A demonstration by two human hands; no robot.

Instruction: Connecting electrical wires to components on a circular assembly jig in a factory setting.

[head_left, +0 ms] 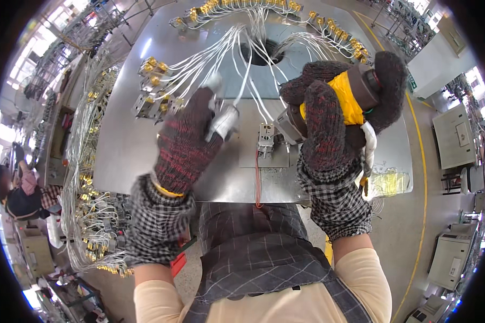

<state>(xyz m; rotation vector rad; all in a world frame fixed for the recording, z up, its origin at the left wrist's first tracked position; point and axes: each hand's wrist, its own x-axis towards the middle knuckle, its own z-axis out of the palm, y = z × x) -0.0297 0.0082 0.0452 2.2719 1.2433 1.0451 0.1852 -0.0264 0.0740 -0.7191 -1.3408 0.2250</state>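
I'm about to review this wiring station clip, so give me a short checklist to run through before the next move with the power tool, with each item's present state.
1. Right hand has a firm hold on the yellow and black power tool: ok, gloved fingers wrap its body.
2. Tool tip lined up with the small fixture on the metal table: cannot tell, the tip is hidden behind the tool body.
3. Left hand holds the white connector: ok, though blurred.
4. White wires clear of the fixture: not ok, several strands run just above it.
5. Both hands gloved: ok.
6. Red wire below the fixture unsnagged: ok, it hangs over the table edge.
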